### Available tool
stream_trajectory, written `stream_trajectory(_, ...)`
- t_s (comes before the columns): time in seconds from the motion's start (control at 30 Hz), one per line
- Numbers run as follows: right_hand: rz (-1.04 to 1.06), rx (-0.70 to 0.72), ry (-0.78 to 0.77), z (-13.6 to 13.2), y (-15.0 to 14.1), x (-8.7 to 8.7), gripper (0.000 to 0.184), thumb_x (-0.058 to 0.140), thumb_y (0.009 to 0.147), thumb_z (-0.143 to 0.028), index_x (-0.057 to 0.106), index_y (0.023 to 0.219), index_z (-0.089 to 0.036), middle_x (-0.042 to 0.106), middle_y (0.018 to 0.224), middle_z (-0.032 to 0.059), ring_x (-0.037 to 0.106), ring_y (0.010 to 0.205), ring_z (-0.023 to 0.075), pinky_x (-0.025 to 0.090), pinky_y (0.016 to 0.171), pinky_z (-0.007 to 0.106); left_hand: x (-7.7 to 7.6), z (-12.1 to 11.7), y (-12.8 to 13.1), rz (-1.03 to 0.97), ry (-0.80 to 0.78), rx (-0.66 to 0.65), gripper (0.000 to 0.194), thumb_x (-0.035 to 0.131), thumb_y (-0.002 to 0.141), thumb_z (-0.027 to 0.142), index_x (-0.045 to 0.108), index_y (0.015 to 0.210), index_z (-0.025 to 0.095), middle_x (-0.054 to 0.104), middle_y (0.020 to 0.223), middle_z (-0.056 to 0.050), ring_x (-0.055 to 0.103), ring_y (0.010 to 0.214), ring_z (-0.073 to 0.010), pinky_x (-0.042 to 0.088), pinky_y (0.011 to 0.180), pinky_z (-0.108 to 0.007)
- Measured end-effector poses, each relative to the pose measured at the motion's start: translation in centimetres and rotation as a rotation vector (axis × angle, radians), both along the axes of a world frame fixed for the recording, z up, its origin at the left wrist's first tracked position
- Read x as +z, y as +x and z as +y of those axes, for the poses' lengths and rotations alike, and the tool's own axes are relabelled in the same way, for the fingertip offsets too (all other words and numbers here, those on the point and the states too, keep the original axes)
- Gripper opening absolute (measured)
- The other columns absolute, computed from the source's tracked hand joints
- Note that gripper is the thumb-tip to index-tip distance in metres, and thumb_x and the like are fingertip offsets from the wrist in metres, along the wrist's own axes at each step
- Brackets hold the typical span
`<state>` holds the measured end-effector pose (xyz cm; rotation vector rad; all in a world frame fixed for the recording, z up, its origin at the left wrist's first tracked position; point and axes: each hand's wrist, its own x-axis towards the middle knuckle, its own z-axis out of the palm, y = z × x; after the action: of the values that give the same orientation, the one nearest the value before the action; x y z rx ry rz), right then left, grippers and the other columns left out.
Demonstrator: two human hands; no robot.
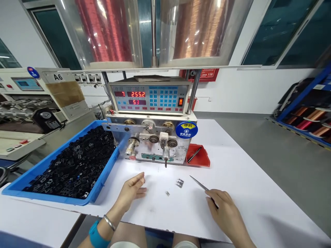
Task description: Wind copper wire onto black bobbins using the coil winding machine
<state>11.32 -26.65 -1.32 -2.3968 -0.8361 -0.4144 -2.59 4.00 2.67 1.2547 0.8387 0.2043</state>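
Below display "255.2", sign "停机", left hand, fingers apart, right hand, fingers clamped on pointed tool

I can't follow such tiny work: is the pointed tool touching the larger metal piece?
Apart. The head view shows a strip of white table between the tip of the pointed tool and the larger metal piece.

1. Here's the pointed tool, smooth grey metal!
2. The small piece flashes shiny metal.
3. And the tray: smooth blue plastic!
4. Tabletop, smooth and matt.
5. Up top, copper-coloured wire gleams, glossy behind clear plastic!
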Motion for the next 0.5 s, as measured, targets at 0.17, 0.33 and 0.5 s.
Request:
stream_trajectory(0.17, 0.078, 0.235, 0.150, 5.7, -3.7, -0.7, 0.021, 0.049, 0.085, -0.030, 0.067, 0.088, -0.022, 0.067, 0.084, 0.0082, 0.062, 0.080, 0.0224, 0.054, 0.071, 0.037, 2.8, 6.9, -3.2, 0.068, 0.776, 0.073, 0.051, 0.059, 0.075, 0.045, 0.062, 0.116, 0.014, 0.072, 0.073, -0.005, 0.069, 0.074, -0.0241, 0.052, 0.066, -0.030)
stream_trajectory(0.33, 0.190, 0.271, 0.242, 8.4, -5.8, -2.2, 0.020, 0.047, 0.086, -0.026, 0.066, 0.086, -0.022, 0.067, 0.084, 0.0073, 0.061, 0.079, 0.0217, 0.055, 0.068, 0.036, 4.2, 15.4, -5.7, 0.704, 1.211, -0.244, 0.023, 0.057, 0.070, 0.022, 0.070, 0.089, 0.023, 0.074, 0.084, -0.004, 0.066, 0.084, -0.0245, 0.045, 0.067, -0.026)
stream_trajectory(0.5, 0.224, 0.249, 0.234, 7.9, -5.7, -2.5, 0.019, 0.049, 0.086, -0.027, 0.067, 0.087, -0.022, 0.067, 0.084, 0.0075, 0.062, 0.079, 0.0218, 0.056, 0.068, 0.035, 3.4, 16.2, -6.3, 0.740, 1.215, -0.343, 0.009, 0.058, 0.066, 0.018, 0.065, 0.063, 0.023, 0.070, 0.067, 0.000, 0.064, 0.067, -0.0188, 0.038, 0.057, -0.022)
